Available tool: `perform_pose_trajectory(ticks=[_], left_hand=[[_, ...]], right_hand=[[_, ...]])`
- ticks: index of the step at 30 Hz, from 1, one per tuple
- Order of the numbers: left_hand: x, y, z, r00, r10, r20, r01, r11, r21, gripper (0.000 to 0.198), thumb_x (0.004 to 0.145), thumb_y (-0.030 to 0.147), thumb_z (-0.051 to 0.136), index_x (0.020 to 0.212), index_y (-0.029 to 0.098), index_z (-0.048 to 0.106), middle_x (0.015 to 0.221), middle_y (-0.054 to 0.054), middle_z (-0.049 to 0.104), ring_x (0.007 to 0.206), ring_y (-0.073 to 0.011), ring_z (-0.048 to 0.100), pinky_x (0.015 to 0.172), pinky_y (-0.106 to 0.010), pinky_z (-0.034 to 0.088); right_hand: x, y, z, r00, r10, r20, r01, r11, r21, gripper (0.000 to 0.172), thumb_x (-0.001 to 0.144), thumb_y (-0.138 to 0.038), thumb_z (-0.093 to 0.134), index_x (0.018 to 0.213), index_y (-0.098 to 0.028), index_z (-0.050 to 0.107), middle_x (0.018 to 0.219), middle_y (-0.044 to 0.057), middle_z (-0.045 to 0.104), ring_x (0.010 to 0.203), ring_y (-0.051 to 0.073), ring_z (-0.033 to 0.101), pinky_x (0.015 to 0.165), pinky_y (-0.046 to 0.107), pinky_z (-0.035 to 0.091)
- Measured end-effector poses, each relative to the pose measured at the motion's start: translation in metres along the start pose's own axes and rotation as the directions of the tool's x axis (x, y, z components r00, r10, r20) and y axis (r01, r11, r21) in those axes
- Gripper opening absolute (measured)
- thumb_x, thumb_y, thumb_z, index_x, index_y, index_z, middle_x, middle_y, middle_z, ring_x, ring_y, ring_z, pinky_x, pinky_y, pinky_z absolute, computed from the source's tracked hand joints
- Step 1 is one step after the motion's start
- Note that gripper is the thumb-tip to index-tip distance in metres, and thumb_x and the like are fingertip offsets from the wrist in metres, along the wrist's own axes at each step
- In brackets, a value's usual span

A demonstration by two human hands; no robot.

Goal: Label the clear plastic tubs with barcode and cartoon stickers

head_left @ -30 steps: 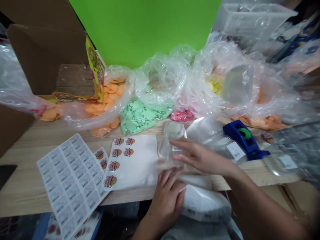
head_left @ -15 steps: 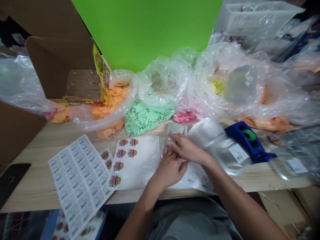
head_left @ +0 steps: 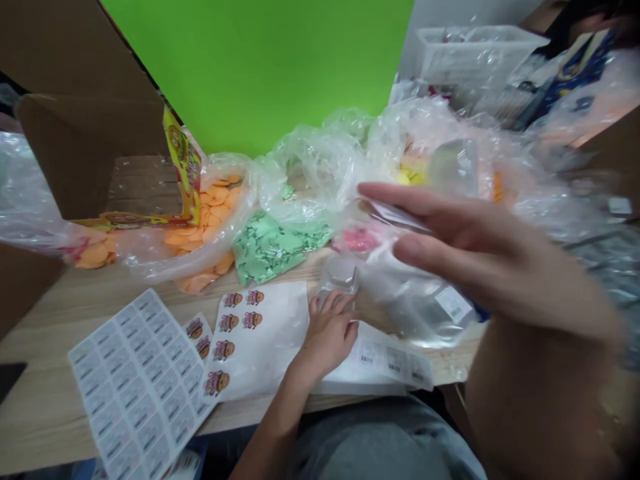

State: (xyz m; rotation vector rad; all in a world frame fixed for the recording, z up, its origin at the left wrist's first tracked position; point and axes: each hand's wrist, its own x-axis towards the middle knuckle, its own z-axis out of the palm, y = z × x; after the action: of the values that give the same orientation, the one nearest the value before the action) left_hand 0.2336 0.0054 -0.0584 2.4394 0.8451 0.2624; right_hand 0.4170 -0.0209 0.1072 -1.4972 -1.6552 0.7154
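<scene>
My left hand (head_left: 327, 337) lies on the table with its fingers spread over the near edge of a small clear plastic container (head_left: 341, 272). Raised close to the camera and blurred, my right hand (head_left: 475, 247) has a small white label (head_left: 397, 217) between its thumb and forefinger; its print is unreadable. A white sheet with round burger-character stickers (head_left: 265, 347) lies left of my left hand. Under and right of that hand is a strip of barcode labels (head_left: 395, 360). Another clear container with a barcode label (head_left: 453, 303) sits below my right hand.
A sheet of barcode labels (head_left: 140, 380) overhangs the table's front edge. Along the back sit plastic bags of orange pieces (head_left: 215, 207), green pieces (head_left: 275, 243) and pink pieces (head_left: 357, 239). A cardboard display box (head_left: 100, 127) stands left, a white basket (head_left: 475, 50) back right.
My right hand has lifted off the container and swung up and right, now with a white label at its fingers. My left hand stays at the container. The view has shifted slightly.
</scene>
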Motion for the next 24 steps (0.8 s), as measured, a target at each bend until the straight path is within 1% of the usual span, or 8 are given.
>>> perform_pose_trajectory(ticks=[2, 5, 10, 13, 17, 20, 22, 24], left_hand=[[-0.003, 0.006, 0.004, 0.998, -0.051, -0.026, 0.051, 0.999, 0.002, 0.017, 0.083, 0.012, 0.050, 0.083, 0.018, 0.066, 0.129, -0.009, 0.054, 0.123, -0.0314, 0.040, 0.097, -0.061, 0.026], [-0.010, 0.016, 0.015, 0.989, -0.126, -0.072, 0.126, 0.992, -0.014, 0.018, 0.081, 0.010, 0.049, 0.077, 0.015, 0.065, 0.131, -0.015, 0.052, 0.123, -0.0388, 0.039, 0.091, -0.069, 0.027], [-0.028, 0.024, 0.019, 0.983, -0.142, -0.120, 0.134, 0.988, -0.075, 0.018, 0.084, 0.016, 0.047, 0.076, 0.017, 0.063, 0.133, -0.014, 0.050, 0.128, -0.0382, 0.033, 0.097, -0.070, 0.017], [-0.045, 0.028, 0.003, 0.960, -0.259, -0.110, 0.208, 0.917, -0.340, 0.019, 0.087, 0.026, 0.045, 0.084, 0.019, 0.062, 0.107, -0.010, 0.066, 0.106, -0.0278, 0.056, 0.094, -0.050, 0.038], [-0.066, 0.038, -0.023, 0.754, -0.656, 0.029, 0.439, 0.471, -0.765, 0.031, 0.079, 0.044, 0.055, 0.065, 0.017, 0.055, 0.049, 0.005, 0.048, 0.045, -0.0097, 0.045, 0.042, -0.018, 0.035], [-0.074, 0.040, -0.033, 0.592, -0.803, -0.068, 0.355, 0.335, -0.873, 0.043, 0.071, 0.052, 0.063, 0.054, 0.016, 0.047, 0.045, 0.008, 0.037, 0.042, -0.0059, 0.033, 0.039, -0.015, 0.027], [-0.077, 0.037, -0.037, 0.562, -0.823, -0.081, 0.291, 0.288, -0.913, 0.044, 0.066, 0.056, 0.066, 0.058, 0.016, 0.050, 0.048, 0.007, 0.042, 0.043, -0.0065, 0.036, 0.039, -0.015, 0.029], [-0.081, 0.031, -0.040, 0.620, -0.784, -0.023, 0.266, 0.237, -0.934, 0.041, 0.061, 0.053, 0.072, 0.069, 0.017, 0.056, 0.056, 0.005, 0.052, 0.048, -0.0085, 0.044, 0.043, -0.016, 0.036]], right_hand=[[-0.021, 0.006, -0.035, 0.988, -0.114, 0.109, 0.122, 0.989, -0.077, 0.060, 0.078, -0.046, 0.061, 0.133, -0.043, 0.038, 0.136, -0.010, 0.045, 0.129, 0.024, 0.036, 0.107, 0.040, 0.028], [-0.050, 0.049, -0.061, 0.951, 0.056, 0.303, -0.001, 0.984, -0.178, 0.061, 0.073, -0.041, 0.068, 0.129, -0.041, 0.045, 0.135, -0.003, 0.047, 0.128, 0.027, 0.038, 0.105, 0.042, 0.034], [-0.065, 0.112, -0.053, 0.841, 0.157, 0.518, -0.087, 0.984, -0.157, 0.050, 0.077, -0.031, 0.066, 0.125, -0.037, 0.051, 0.131, 0.001, 0.051, 0.125, 0.022, 0.043, 0.103, 0.040, 0.038], [-0.068, 0.106, -0.047, 0.890, 0.149, 0.430, -0.073, 0.979, -0.188, 0.050, 0.076, -0.036, 0.067, 0.123, -0.036, 0.052, 0.132, 0.001, 0.050, 0.127, 0.025, 0.040, 0.104, 0.044, 0.036], [-0.081, 0.068, -0.025, 0.995, 0.095, 0.036, -0.082, 0.963, -0.258, 0.033, 0.084, -0.040, 0.055, 0.118, -0.037, 0.055, 0.125, 0.002, 0.056, 0.119, 0.026, 0.048, 0.101, 0.047, 0.038], [-0.093, 0.045, 0.009, 0.973, 0.091, 0.211, -0.063, 0.989, -0.137, 0.053, 0.079, -0.043, 0.062, 0.129, -0.039, 0.044, 0.129, 0.002, 0.052, 0.117, 0.027, 0.050, 0.094, 0.042, 0.047], [-0.099, 0.042, 0.032, 0.947, 0.134, 0.293, -0.128, 0.991, -0.039, 0.050, 0.078, -0.042, 0.063, 0.125, -0.040, 0.046, 0.121, 0.000, 0.058, 0.106, 0.024, 0.057, 0.084, 0.035, 0.053], [-0.103, 0.047, 0.049, 0.942, 0.239, 0.236, -0.255, 0.966, 0.040, 0.032, 0.082, -0.039, 0.059, 0.113, -0.038, 0.054, 0.107, -0.001, 0.064, 0.091, 0.019, 0.062, 0.069, 0.027, 0.055]])
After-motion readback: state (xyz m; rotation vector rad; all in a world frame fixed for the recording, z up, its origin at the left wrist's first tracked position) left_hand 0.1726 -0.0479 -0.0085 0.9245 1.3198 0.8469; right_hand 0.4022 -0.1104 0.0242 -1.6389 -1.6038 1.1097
